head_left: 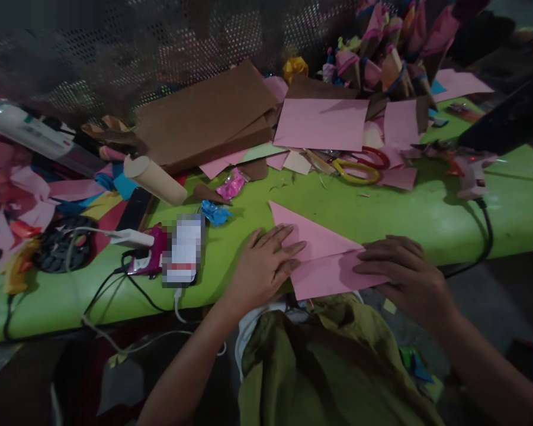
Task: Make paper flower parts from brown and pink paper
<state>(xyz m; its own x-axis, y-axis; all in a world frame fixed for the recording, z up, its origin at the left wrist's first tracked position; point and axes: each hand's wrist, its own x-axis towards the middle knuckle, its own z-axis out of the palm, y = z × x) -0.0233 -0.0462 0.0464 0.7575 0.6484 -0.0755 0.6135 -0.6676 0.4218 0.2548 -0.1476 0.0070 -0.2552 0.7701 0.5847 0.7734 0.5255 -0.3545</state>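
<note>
A pink sheet of paper (322, 248) lies at the front edge of the green table, its upper part folded over into a pointed triangle. My left hand (266, 260) rests on its left side, fingers stretched out and spread flat. At the paper's right end, my right hand (404, 275) pinches the narrow corner, with the thumb hidden from view. Beyond the paper are scissors (357, 171) with yellow and red handles. A crumpled blue paper piece (215, 213) and a shiny pink one (231, 183) sit to the upper left.
A phone (184, 251) and a magenta power strip (148, 254) with cables lie at left, near a yellow glue gun (21, 266). Another glue gun (471, 171) stands at right, its cord hanging down. Brown cardboard (204, 115) and paper flowers (382, 65) fill the back.
</note>
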